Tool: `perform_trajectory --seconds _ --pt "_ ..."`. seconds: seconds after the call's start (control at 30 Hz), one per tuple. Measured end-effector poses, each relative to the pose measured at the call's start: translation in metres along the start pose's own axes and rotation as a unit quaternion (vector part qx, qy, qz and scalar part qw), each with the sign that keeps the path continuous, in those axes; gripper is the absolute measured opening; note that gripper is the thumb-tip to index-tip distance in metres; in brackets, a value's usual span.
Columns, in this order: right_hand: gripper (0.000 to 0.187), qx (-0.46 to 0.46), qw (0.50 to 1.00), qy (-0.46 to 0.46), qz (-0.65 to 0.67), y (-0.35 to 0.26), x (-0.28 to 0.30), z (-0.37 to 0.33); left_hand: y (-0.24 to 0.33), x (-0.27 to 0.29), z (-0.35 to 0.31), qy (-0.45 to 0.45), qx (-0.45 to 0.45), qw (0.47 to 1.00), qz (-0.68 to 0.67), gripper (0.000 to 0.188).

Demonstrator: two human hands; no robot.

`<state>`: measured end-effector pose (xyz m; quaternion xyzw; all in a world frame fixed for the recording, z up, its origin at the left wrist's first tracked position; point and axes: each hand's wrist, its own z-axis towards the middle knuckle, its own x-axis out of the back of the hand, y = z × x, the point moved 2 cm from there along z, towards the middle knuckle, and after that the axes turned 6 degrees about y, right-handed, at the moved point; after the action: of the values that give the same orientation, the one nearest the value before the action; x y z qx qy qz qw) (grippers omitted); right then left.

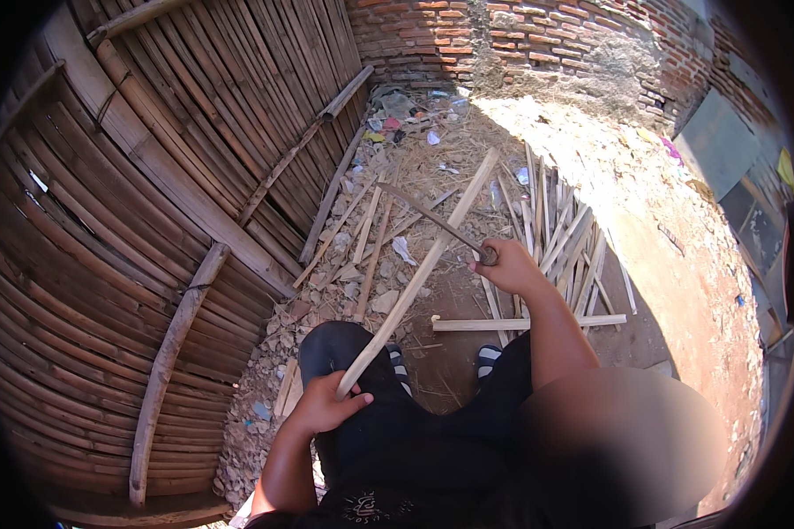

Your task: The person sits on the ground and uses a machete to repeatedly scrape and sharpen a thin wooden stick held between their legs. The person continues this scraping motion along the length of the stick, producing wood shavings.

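The left hand point(326, 406) grips the near end of a pale wooden slat point(423, 278); its long axis slants forward and rightward, passing just left of the right hand point(509, 267); that hand, nearer the slat's far half, clasps a long-bladed knife point(422, 210), its blade pointing forward-left across the slat; whether they touch, I cannot tell.

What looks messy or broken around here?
Rubbish lies strewn over the rubble beside the slatted wall, where it looks out of place. The brick wall has a patchy grey coating, perhaps worn.
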<state>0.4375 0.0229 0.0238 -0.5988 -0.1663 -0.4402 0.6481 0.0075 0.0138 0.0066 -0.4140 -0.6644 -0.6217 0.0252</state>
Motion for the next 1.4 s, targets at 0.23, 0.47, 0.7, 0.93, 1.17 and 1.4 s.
perform_trajectory --seconds 0.23,0.47,0.7,0.93,1.17,1.4 --pt "0.038 0.111 0.987 -0.108 -0.036 -0.039 -0.028 -0.015 -0.005 0.001 0.002 0.001 -0.013 1.0 0.014 0.034" --pt "0.034 0.17 0.963 -0.196 -0.069 -0.061 -0.046 -0.024 -0.001 0.002 -0.004 0.012 0.006 0.999 0.036 0.037" --pt "0.04 -0.017 0.999 -0.01 -0.048 -0.021 0.006 -0.007 -0.011 -0.002 0.001 0.007 -0.011 1.0 0.001 0.033" --pt "0.037 0.052 0.996 -0.065 -0.026 -0.027 -0.014 -0.013 -0.008 -0.001 0.002 0.006 -0.001 1.0 0.015 0.036" --pt "0.038 0.178 0.961 -0.186 -0.101 -0.067 -0.044 -0.027 -0.008 0.0 -0.001 0.021 -0.014 0.999 0.032 0.041" --pt "0.041 0.009 1.0 -0.019 -0.021 -0.018 -0.012 -0.001 -0.011 0.0 0.002 0.012 -0.012 1.0 0.02 0.042"
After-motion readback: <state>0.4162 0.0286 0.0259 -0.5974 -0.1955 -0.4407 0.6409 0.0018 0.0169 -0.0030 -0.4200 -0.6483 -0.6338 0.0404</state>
